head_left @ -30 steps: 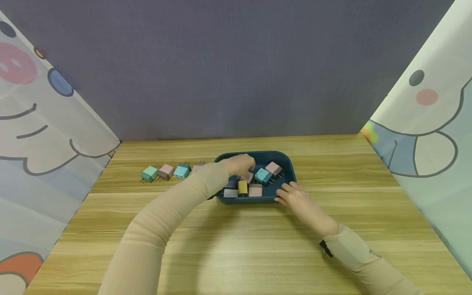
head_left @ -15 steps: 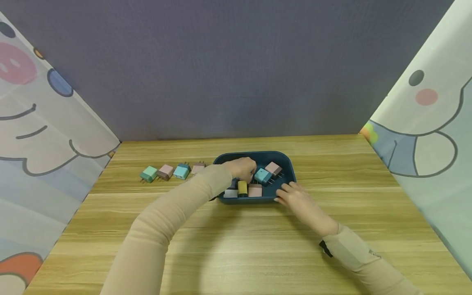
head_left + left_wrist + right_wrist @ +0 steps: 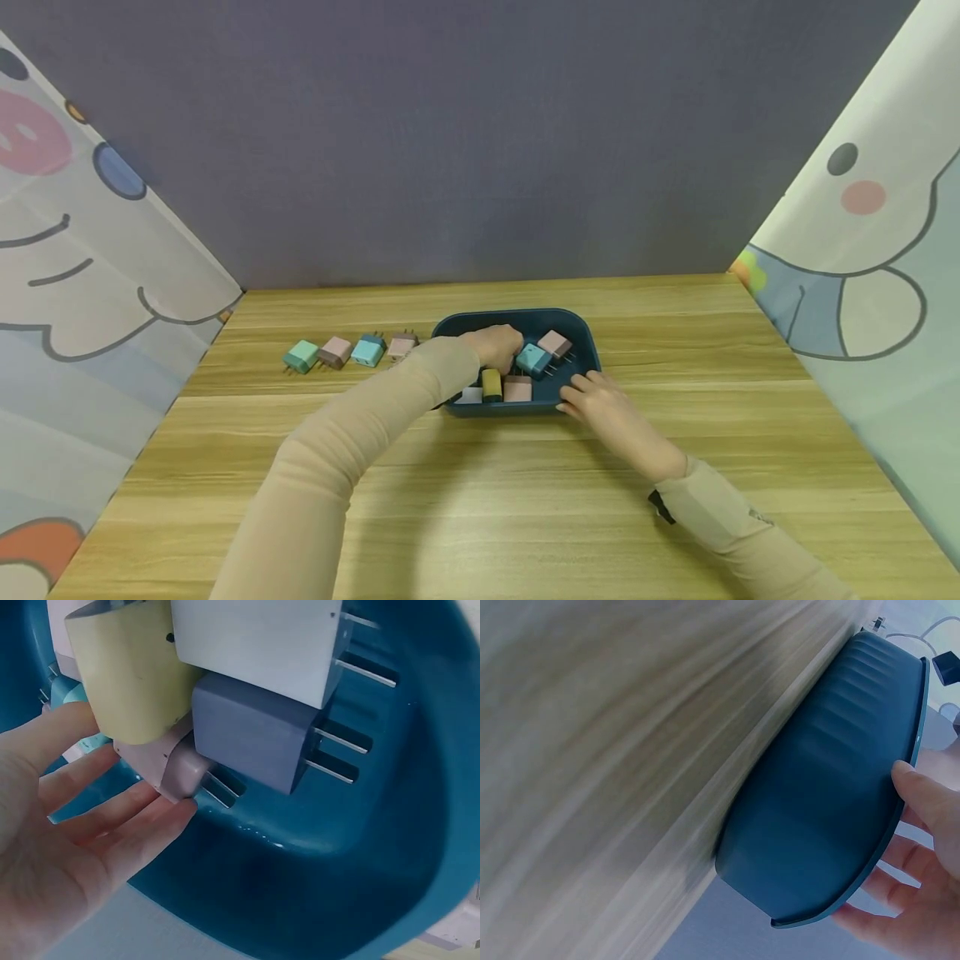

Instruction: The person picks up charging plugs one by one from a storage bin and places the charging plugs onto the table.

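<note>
My left hand (image 3: 492, 347) reaches down into a dark blue plastic bin (image 3: 517, 411). In the left wrist view its thumb and fingers close around a pink plug charger (image 3: 148, 759), partly hidden under a yellow charger (image 3: 135, 675). Right beside it lie a navy charger (image 3: 251, 731) and a white charger (image 3: 255, 645), metal prongs outward. The right hand (image 3: 600, 408) grips the bin's near right rim, thumb on the outer wall and fingers inside, as the right wrist view shows. A light blue charger (image 3: 534, 358) and another pink charger (image 3: 555, 343) lie in the bin's right half.
Left of the bin, a row of chargers lies on the wooden table (image 3: 480, 500): a green charger (image 3: 302, 356), a pink-brown charger (image 3: 334, 352), a blue charger (image 3: 369, 350) and more pink. A grey panel (image 3: 480, 150) rises behind the table.
The left hand has shifted slightly right and lower in the bin, now covering the pink charger in the head view. The right hand stays at the rim.
</note>
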Available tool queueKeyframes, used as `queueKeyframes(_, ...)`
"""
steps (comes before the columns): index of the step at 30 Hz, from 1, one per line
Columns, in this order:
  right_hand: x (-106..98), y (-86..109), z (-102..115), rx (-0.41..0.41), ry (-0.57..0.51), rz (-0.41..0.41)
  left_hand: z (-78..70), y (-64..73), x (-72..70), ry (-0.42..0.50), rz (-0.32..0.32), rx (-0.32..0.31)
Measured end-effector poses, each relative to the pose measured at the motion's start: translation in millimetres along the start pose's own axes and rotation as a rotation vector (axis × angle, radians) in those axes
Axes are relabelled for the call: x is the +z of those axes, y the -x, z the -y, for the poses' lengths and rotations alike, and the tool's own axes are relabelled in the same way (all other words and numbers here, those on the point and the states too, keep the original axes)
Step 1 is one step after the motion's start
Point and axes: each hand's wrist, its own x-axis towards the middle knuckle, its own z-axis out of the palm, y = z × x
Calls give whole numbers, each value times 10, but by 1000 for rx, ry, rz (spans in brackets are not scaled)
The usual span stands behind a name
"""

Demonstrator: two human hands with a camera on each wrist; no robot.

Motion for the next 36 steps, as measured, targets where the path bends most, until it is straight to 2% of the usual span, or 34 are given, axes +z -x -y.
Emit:
queueKeyframes(7,11,0,-1,-2,0,2,23,-34,48,-1,-4,-20)
queueKeyframes(14,16,-2,1,-15,9,-8,31,-81,90,-66,-11,3)
queueKeyframes(21,24,-1,-7,-14,5,-7,24,-105,94,-86,-25,7)
queueKeyframes(30,14,-6,-3,-13,-2,-8,-5,-115,52,-77,-25,-2)
queueKeyframes(36,14,-4,-1,-10,1,-8,-27,-66,-24,-44,-30,-9)
